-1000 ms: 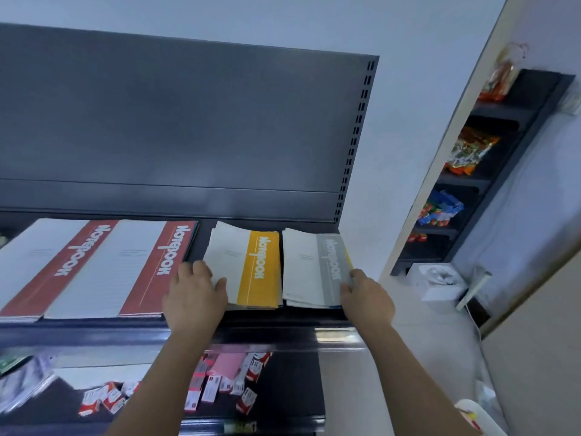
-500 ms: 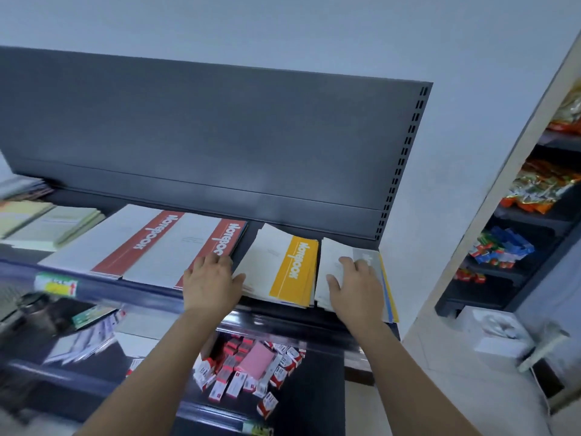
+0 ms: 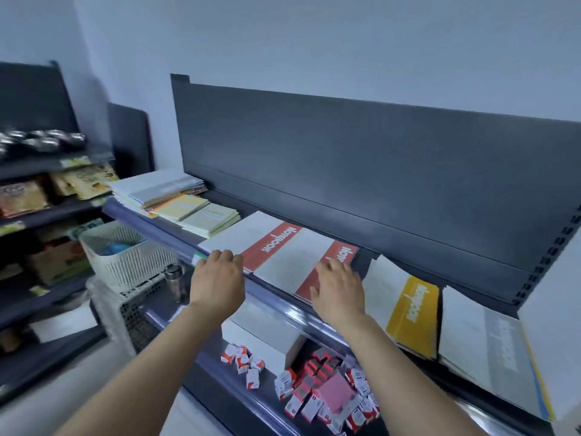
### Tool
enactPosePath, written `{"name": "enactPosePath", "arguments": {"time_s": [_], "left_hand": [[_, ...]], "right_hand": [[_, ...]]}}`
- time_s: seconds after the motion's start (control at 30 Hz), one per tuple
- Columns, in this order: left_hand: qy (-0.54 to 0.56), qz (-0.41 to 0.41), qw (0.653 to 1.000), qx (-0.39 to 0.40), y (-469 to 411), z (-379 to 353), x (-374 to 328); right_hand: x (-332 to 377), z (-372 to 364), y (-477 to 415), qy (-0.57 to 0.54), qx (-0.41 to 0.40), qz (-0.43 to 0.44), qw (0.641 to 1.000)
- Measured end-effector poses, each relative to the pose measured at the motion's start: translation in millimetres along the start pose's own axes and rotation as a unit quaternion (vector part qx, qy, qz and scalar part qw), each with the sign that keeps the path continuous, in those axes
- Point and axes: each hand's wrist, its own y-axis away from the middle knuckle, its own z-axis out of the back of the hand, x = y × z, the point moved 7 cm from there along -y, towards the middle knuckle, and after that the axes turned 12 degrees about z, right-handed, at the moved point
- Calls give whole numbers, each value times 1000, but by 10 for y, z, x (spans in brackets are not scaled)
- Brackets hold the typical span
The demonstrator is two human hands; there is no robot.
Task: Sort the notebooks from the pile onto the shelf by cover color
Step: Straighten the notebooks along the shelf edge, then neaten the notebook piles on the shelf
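On the dark shelf point(image 3: 176, 220) lie two red-striped notebooks side by side: the left one point(image 3: 251, 237) and the right one point(image 3: 301, 262). My left hand point(image 3: 218, 278) rests at the near edge of the left red notebook, fingers loosely bent. With its fingers spread, my right hand point(image 3: 338, 287) lies flat on the right red notebook's near corner. Further right lie a yellow-striped notebook point(image 3: 405, 306) and a grey-striped notebook point(image 3: 490, 347). The mixed pile of notebooks point(image 3: 157, 190) sits at the shelf's far left, with pale yellow-green notebooks point(image 3: 207, 217) beside it.
A white plastic basket point(image 3: 125, 259) and a metal flask point(image 3: 174, 280) stand left of the shelf, below it. Small red-and-white boxes point(image 3: 317, 394) and a white box point(image 3: 267, 332) fill the lower shelf. Snack packets point(image 3: 22, 196) sit on racks at far left.
The view has swung left. Both hands moved left: my left hand from the yellow notebook's edge to the left red one, my right hand from the grey notebook to the right red one.
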Motion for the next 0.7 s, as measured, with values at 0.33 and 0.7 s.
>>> {"name": "enactPosePath", "arguments": {"time_s": [0.33, 0.7], "left_hand": [[-31, 44, 999, 0, -682, -202, 1473], [-32, 60, 998, 5, -1500, -393, 2745]], "right_hand": [[1373, -323, -1202, -14, 26, 77, 997], [2554, -634, -2400, -28, 23, 98, 995]]}}
